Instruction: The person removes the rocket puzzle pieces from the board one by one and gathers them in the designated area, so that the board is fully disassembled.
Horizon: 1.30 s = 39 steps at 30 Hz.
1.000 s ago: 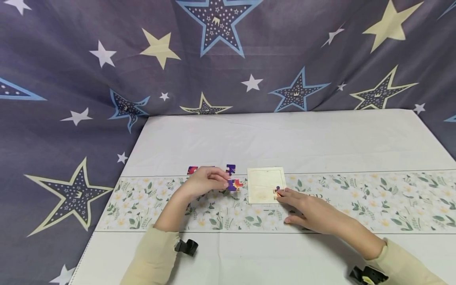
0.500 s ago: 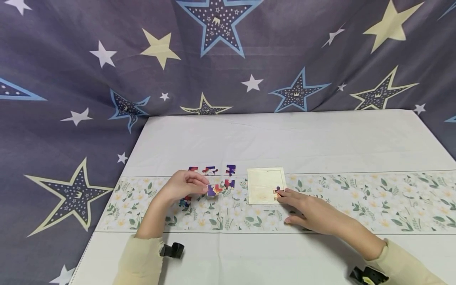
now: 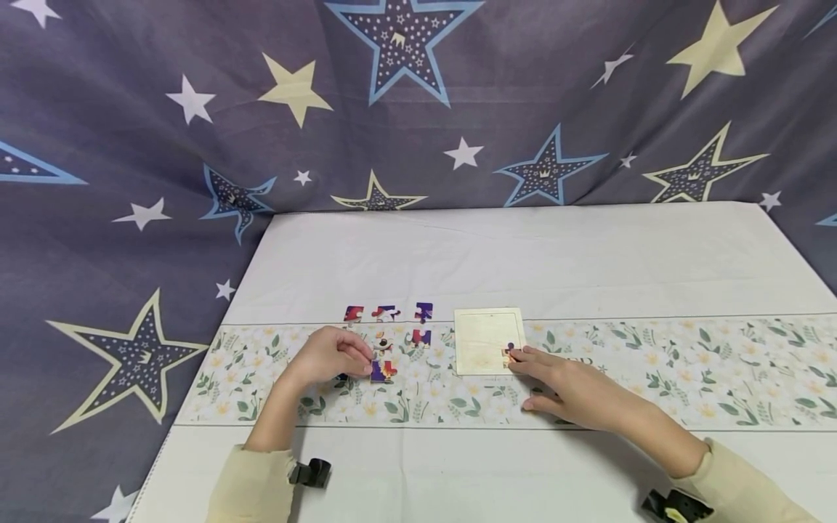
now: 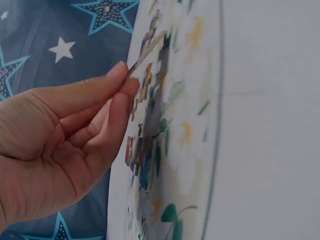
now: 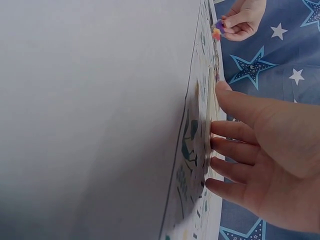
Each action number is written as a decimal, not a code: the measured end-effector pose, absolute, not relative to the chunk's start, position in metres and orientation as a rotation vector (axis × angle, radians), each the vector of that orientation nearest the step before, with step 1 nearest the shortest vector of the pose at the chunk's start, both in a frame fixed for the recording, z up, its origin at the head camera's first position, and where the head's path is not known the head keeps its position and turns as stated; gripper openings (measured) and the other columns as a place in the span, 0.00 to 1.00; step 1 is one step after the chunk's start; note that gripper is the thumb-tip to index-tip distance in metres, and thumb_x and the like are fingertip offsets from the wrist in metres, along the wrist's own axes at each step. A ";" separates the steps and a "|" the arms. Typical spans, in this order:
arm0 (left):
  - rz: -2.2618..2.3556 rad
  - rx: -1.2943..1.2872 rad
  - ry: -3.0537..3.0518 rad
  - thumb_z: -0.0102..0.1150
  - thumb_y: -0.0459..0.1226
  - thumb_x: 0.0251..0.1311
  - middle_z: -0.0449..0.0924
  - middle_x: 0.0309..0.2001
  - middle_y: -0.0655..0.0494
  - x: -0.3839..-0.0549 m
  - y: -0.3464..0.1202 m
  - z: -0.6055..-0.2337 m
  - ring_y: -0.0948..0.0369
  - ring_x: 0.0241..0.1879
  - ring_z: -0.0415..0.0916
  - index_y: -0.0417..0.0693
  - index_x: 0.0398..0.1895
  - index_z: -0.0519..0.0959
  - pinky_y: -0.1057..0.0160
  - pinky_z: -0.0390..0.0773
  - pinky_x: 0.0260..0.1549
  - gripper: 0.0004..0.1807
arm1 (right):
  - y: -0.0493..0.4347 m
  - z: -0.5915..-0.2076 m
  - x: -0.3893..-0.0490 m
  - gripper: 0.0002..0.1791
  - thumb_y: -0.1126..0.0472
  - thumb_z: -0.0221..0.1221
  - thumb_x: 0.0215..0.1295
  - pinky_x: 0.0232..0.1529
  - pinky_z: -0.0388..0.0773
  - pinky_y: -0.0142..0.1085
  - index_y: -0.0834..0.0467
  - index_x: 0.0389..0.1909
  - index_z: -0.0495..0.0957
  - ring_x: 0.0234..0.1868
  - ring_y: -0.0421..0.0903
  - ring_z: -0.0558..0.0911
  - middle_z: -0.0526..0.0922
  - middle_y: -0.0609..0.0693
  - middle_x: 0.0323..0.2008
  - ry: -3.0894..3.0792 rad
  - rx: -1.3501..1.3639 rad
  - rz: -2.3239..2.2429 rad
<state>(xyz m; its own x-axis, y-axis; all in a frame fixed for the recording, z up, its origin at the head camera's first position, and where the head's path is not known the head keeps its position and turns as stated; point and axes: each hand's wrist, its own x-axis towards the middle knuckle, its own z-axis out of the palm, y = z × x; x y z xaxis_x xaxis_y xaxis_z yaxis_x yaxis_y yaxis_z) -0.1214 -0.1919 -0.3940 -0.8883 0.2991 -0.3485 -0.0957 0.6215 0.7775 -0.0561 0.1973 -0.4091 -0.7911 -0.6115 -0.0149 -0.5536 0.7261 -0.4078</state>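
Observation:
My left hand (image 3: 330, 356) pinches a purple and red-orange jigsaw piece (image 3: 383, 372) between thumb and fingertips. In the left wrist view that piece (image 4: 148, 52) is seen edge-on, tilted above the cloth. Pale and square, the wooden puzzle board (image 3: 480, 327) lies flat to the right. One small purple and orange jigsaw piece (image 3: 508, 354) sits in its lower right corner, partly covered by fingertips. Those belong to my right hand (image 3: 575, 388), its fingers extended and resting at the corner. The right wrist view shows these fingers (image 5: 232, 150) spread along the board's edge.
Several loose jigsaw pieces lie left of the board, among them a red one (image 3: 354, 313), a purple one (image 3: 423, 311) and a red-purple one (image 3: 421, 338). Another (image 3: 341, 377) is mostly hidden by the left hand. A floral runner (image 3: 654, 370) crosses the white table.
My left hand has moved left and toward me with the purple and red-orange piece, uncovering other loose pieces. The right hand has stayed at the board's corner.

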 end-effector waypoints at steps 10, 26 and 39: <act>1.065 0.162 2.531 0.69 0.30 0.50 0.83 0.21 0.54 -0.115 -0.188 -0.397 0.63 0.22 0.77 0.41 0.29 0.85 0.65 0.76 0.30 0.04 | 0.196 -0.409 -0.056 0.31 0.48 0.62 0.61 0.57 0.76 0.49 0.57 0.63 0.72 0.66 0.55 0.72 0.72 0.55 0.66 2.806 -1.001 -0.550; 1.026 0.177 2.596 0.63 0.34 0.57 0.84 0.29 0.52 -0.113 -0.179 -0.391 0.60 0.28 0.78 0.43 0.34 0.84 0.65 0.76 0.31 0.04 | 0.197 -0.408 -0.063 0.31 0.50 0.62 0.62 0.53 0.79 0.47 0.58 0.63 0.72 0.63 0.57 0.75 0.73 0.58 0.65 2.845 -1.069 -0.527; 1.057 0.460 2.516 0.65 0.38 0.58 0.85 0.35 0.51 -0.129 -0.123 -0.375 0.60 0.33 0.81 0.43 0.40 0.84 0.67 0.79 0.34 0.10 | 0.199 -0.405 -0.088 0.34 0.49 0.64 0.60 0.60 0.73 0.53 0.60 0.65 0.70 0.67 0.61 0.71 0.70 0.59 0.67 2.845 -0.995 -0.594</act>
<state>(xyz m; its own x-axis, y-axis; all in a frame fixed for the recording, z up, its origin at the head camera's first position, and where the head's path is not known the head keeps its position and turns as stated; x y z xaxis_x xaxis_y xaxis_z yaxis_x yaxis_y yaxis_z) -0.1291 -0.1227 -0.3750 -0.8775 0.4313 -0.2097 0.1523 0.6652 0.7310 -0.0876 0.1994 -0.4050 -0.7878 -0.6129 0.0607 -0.5860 0.7157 -0.3800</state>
